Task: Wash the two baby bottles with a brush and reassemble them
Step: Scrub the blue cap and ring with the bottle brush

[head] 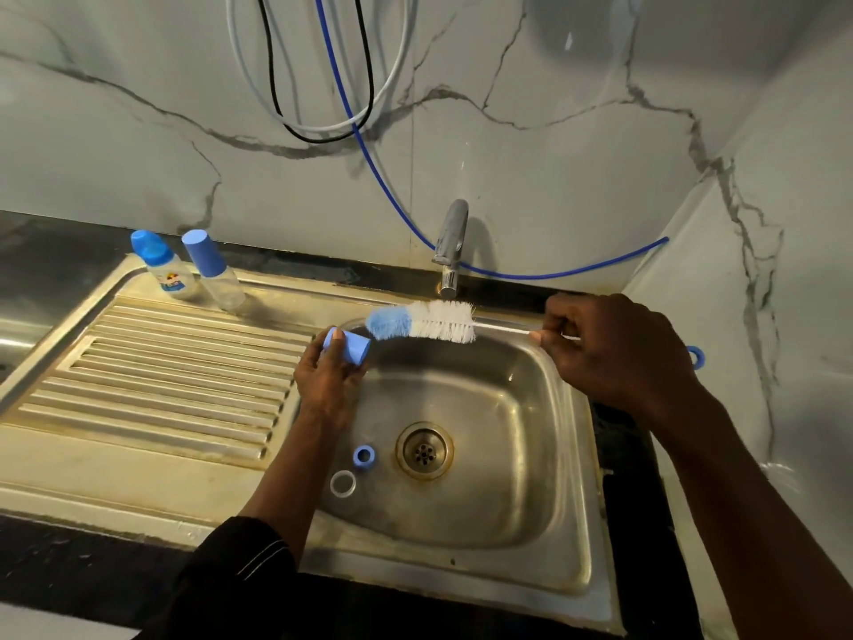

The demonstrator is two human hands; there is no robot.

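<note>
My left hand (325, 381) holds a blue bottle cap (353, 346) over the left rim of the sink, its open end facing right. My right hand (609, 348) grips the wire handle of a bottle brush (422, 321); the blue sponge tip lies just at the cap's mouth. Two baby bottles stand at the back of the drainboard: one with a printed label (167, 270) and a clear one with a blue cap (213, 270). A blue screw ring (363, 456) and a clear ring-shaped part (343, 483) lie in the basin.
The steel sink (531, 455) has a drain (423, 450) at its middle and a ribbed drainboard (161, 376) to the left. A chrome tap (451, 247) stands behind the basin, with no water running. Hoses (364, 145) hang on the marble wall.
</note>
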